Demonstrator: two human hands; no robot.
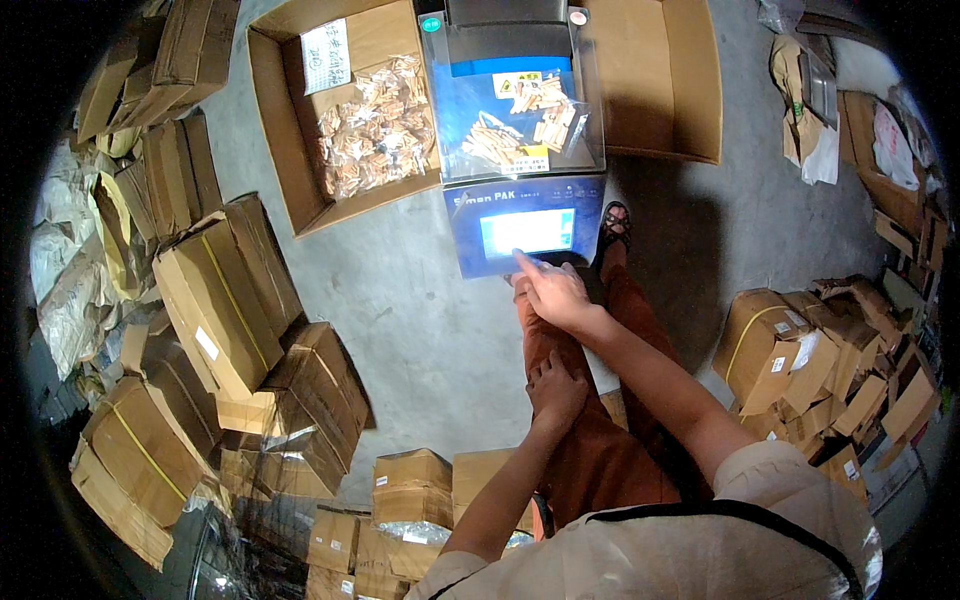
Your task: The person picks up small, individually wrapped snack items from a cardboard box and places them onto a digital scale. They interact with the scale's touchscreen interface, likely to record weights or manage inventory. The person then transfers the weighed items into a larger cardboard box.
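Observation:
A blue packaging machine [462, 245] with a lit touchscreen [527, 232] stands in front of me. My right hand [557, 293] reaches toward it, index finger extended at the screen's lower edge and the other fingers curled. Whether the fingertip presses or only hovers I cannot tell. My left hand [557, 390] lies on my thigh, fingers spread, holding nothing. Under the machine's clear cover [450, 140] are small pale wooden sticks [492, 138] in loose piles. At the machine's left, an open cardboard box [282, 150] holds a heap of small clear bags [375, 130] with similar sticks inside.
Another open cardboard box [655, 80] adjoins the machine's right side. Stacked cartons [215, 310] crowd the left, with more cartons [412, 487] close by my left elbow. Flattened and strapped cardboard [765, 345] piles up on the right. Grey concrete floor [400, 330] lies between them.

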